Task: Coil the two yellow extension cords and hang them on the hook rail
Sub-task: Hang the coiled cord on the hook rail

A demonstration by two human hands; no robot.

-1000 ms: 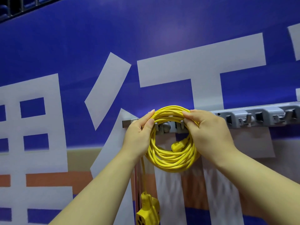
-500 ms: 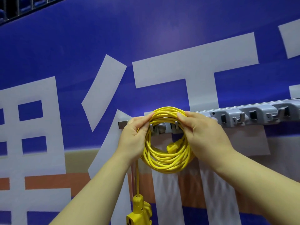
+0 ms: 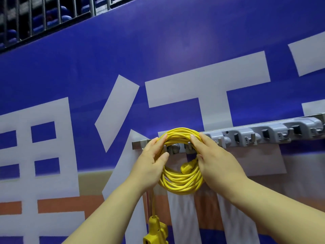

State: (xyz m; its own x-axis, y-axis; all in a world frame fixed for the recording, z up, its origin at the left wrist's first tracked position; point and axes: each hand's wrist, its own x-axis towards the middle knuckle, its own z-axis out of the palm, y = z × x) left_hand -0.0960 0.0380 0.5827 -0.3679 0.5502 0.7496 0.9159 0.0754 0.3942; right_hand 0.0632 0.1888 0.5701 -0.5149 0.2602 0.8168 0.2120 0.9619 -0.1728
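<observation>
A coiled yellow extension cord [image 3: 179,184] is held flat against the left end of the grey hook rail [image 3: 267,132], its top loop level with the rail. My left hand [image 3: 151,164] grips the coil's left side and my right hand [image 3: 216,161] grips its right side. The cord's yellow plug [image 3: 187,167] sticks out inside the coil. Its yellow socket end [image 3: 155,229] dangles on a strand below my left hand. Two small hooks [image 3: 175,148] show through the coil's centre. Only one cord is in view.
The rail runs to the right with several empty grey hooks [image 3: 251,137]. It is mounted on a blue banner wall with large white characters [image 3: 207,95]. A dark metal railing [image 3: 44,16] sits at the top left.
The view has tilted up a little, so the coil and rail sit slightly lower in frame. Both hands keep their grip; my left thumb has shifted onto the coil's inner side.
</observation>
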